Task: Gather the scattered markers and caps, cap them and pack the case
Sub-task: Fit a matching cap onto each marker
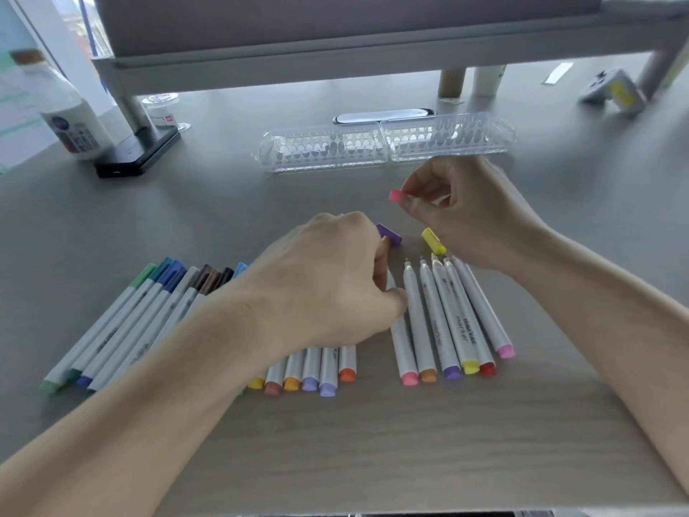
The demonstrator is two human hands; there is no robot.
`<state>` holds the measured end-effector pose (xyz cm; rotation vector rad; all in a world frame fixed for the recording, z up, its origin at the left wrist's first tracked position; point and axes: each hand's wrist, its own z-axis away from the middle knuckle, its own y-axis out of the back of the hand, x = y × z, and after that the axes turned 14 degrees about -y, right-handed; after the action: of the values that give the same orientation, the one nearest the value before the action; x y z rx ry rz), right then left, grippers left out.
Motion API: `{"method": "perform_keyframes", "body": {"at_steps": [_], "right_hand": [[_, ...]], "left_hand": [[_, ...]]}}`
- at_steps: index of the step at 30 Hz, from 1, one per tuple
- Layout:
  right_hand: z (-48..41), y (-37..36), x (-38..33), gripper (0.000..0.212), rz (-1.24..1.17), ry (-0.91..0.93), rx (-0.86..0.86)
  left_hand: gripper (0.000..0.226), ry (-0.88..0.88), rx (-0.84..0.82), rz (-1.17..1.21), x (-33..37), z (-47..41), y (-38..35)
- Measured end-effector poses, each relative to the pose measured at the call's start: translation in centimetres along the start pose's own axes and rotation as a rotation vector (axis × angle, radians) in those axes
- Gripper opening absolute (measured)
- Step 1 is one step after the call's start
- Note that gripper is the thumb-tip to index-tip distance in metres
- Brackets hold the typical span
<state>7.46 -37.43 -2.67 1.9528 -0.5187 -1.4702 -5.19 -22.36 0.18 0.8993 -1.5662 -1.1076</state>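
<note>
Desk (373, 460) nearest, pale wood grain, and on it two lots of markers lay fanned out. Capped markers (123, 330) sat in a row on the left, set aside as finished, I'd judge. Uncapped markers (447, 315) lay side by side on the right, tips pointing away, ready for caps. Left hand (320, 278) hung between the two lots, fingers (395, 298) curled down and pinching the leftmost of the uncapped ones, the pink marker (402, 348), likely to steady or lift it for capping.

Just past the tips, a purple cap (389, 233) and a yellow cap (433, 241) lay loose on the desk, close by for their turn. Right hand (473, 214) was up off the desk, thumb and forefinger nipped narrow on a pink cap (396, 196). That colour matched the pink marker, so capping looked like the step in hand.

Farther back, the clear case (387, 145) lay open with no markers in it, so packing had not begun. Bottle (71, 121) stood far left.
</note>
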Motion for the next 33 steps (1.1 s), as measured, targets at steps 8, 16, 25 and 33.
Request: {"method": "perform_keyframes", "body": {"at_steps": [8,16,25,33], "right_hand": [[0.1,-0.1,-0.1,0.015,-0.051,0.035,-0.015],[-0.3,-0.2,0.1,0.014,-0.136,0.037,-0.047],[-0.2,0.1,-0.2,0.009,-0.253,-0.001,-0.130],[0.0,0.4,-0.4,0.013,-0.295,-0.019,-0.184]], "left_hand": [[0.032,0.055,-0.003,-0.105,0.8,0.0,0.1],[0.042,0.075,0.024,0.011,-0.1,0.0,0.1],[0.038,0.116,0.247,0.424,-4.4,-0.6,3.6],[0.009,-0.020,0.348,0.349,-6.1,0.3,2.2]]}}
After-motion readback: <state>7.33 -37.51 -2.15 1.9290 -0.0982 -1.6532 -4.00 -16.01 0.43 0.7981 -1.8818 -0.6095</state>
